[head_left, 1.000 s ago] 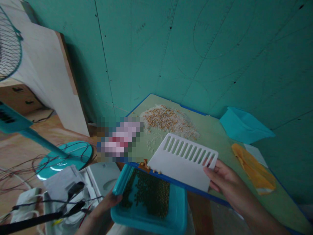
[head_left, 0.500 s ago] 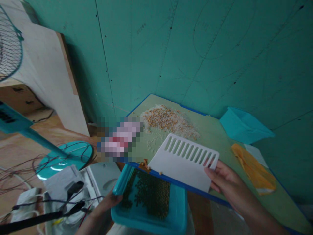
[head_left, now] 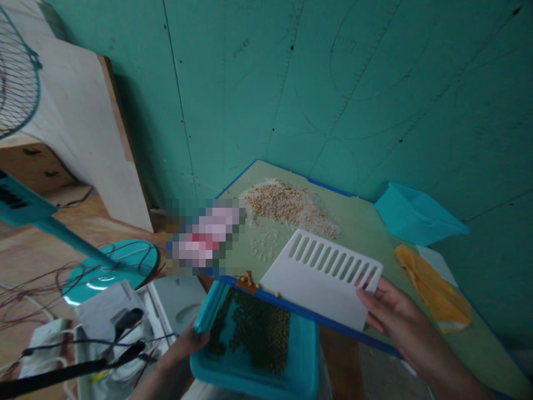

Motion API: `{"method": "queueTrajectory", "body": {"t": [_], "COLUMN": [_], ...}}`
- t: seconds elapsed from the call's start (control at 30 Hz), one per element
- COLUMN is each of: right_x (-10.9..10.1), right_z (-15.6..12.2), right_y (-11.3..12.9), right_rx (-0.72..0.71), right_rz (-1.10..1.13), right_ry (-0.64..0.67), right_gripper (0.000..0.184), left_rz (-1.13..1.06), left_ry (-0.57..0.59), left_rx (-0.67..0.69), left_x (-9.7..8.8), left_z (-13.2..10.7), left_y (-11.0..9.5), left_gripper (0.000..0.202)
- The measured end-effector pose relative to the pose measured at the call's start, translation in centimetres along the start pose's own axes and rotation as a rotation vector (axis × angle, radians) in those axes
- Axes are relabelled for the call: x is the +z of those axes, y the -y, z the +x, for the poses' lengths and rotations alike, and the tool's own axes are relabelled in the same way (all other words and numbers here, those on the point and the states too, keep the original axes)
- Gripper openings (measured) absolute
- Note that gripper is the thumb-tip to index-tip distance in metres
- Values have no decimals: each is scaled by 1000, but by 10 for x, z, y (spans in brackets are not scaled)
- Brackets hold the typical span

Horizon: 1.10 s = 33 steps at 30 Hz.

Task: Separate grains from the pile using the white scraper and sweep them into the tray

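Note:
My right hand (head_left: 391,308) pinches the right end of a white plastic scraper (head_left: 308,278) with a row of slots along its upper edge. The scraper lies low over the front edge of a pale green, blue-rimmed board (head_left: 366,214). Below that edge my left hand (head_left: 194,339) grips the left rim of a turquoise tub (head_left: 306,361). Inside the tub are small dark green beans (head_left: 247,316) and a band of yellowish beans (head_left: 278,339). On the board, beyond the scraper, spreads a heap of yellow beans (head_left: 277,201) mixed with white grains (head_left: 325,222).
A few beans (head_left: 277,294) and a brown scrap (head_left: 247,282) sit at the board's front edge. To the right are a yellow cloth (head_left: 433,289) and a turquoise open container (head_left: 418,214). A fan base (head_left: 110,269), cables and a power strip (head_left: 45,347) are at left; a green wall (head_left: 250,83) stands behind.
My right hand and the scraper have shifted slightly to the right along the board's front edge. My left hand and the tub stay nearly in place.

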State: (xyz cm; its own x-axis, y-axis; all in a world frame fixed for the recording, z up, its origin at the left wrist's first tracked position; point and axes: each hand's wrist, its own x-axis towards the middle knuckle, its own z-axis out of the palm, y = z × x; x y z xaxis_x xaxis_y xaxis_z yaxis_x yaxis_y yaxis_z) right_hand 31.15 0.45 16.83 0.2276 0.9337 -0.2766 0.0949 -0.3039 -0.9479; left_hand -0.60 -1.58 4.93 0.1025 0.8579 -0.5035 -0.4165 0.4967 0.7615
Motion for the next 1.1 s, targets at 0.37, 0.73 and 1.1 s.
{"method": "queueTrajectory", "body": {"t": [0.37,0.73,1.1], "right_x": [-15,-10,2], "right_z": [-3,-6,-3], "right_y": [-4,0,13], "right_rx": [50,23,-70], "right_rz": [-13,-28,-70], "right_ry": [50,-11,26], "right_gripper": [38,34,28], "left_rz": [-140,-141,-68], "left_ry": [0,32,3], "left_rx": [-88,-78,-21], "left_x": [-7,-10,-34], "left_z": [3,7,48], "left_y": [5,2,22], "left_gripper": [33,35,29]}}
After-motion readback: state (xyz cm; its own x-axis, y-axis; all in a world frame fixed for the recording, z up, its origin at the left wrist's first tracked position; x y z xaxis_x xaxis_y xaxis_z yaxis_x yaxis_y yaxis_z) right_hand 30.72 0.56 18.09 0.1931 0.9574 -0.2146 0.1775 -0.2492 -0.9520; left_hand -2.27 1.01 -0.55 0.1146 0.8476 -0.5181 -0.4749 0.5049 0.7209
